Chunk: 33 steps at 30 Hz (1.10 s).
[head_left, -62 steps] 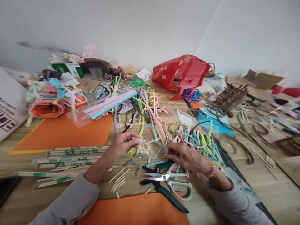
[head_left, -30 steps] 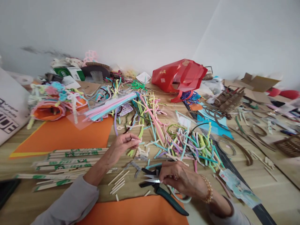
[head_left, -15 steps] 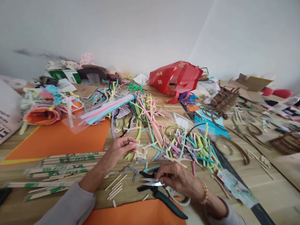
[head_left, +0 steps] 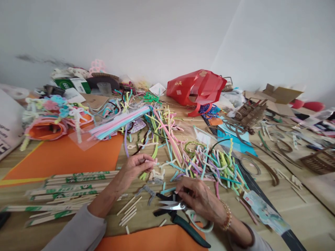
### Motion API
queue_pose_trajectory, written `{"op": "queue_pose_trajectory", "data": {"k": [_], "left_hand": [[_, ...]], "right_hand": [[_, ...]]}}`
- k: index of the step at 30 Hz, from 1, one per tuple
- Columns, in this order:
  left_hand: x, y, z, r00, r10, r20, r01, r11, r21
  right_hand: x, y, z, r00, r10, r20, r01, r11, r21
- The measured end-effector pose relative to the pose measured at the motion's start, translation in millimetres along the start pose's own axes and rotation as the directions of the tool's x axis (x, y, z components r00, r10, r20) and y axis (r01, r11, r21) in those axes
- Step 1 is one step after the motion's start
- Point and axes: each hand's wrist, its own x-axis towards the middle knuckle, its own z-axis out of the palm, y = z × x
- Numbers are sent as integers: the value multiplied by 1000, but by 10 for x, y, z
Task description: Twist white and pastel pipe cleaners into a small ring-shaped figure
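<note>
My left hand (head_left: 138, 166) is closed in a pinch on a small pale pink fuzzy piece, apparently pipe cleaner (head_left: 155, 161), whose end shows at the fingertips. Just below it lie cream and grey twisted pipe cleaners (head_left: 157, 176). My right hand (head_left: 197, 197) hovers over the scissors (head_left: 175, 205), fingers curled and tips together; anything between them is hidden. The scissors have pale handles and partly parted blades pointing left. Under them lies a dark-green-handled cutting tool (head_left: 190, 232), its black jaws partly covered. Short cut sticks (head_left: 129, 212) lie to the left.
Loose coloured pipe cleaners (head_left: 206, 160) spread beyond my hands. Wrapped chopsticks (head_left: 73, 188) and an orange sheet (head_left: 70, 153) lie left, another orange sheet (head_left: 149, 238) in front. A red bag (head_left: 193, 87) stands at the back, a brown woven basket (head_left: 251, 111) to its right.
My right hand has shifted slightly up off the scissor blades, so their pivot now shows. The left hand keeps its pinch, nearly still.
</note>
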Motion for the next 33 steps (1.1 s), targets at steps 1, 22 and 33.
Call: {"op": "queue_pose_trajectory", "data": {"k": [1,22,33], "left_hand": [[1,0,-2,1000,0,3,0,1000,2],[-15,6,-5,1000,7,-4,-7,999,36],[-161,42,173,981,143,131,-171,958,231]], "right_hand": [[2,8,6,1000,5,-7,-5,1000,3],[-38,58,63,981,95,172,-138,955,261],[188,55,68,968,182,170,-244,548,800]]}}
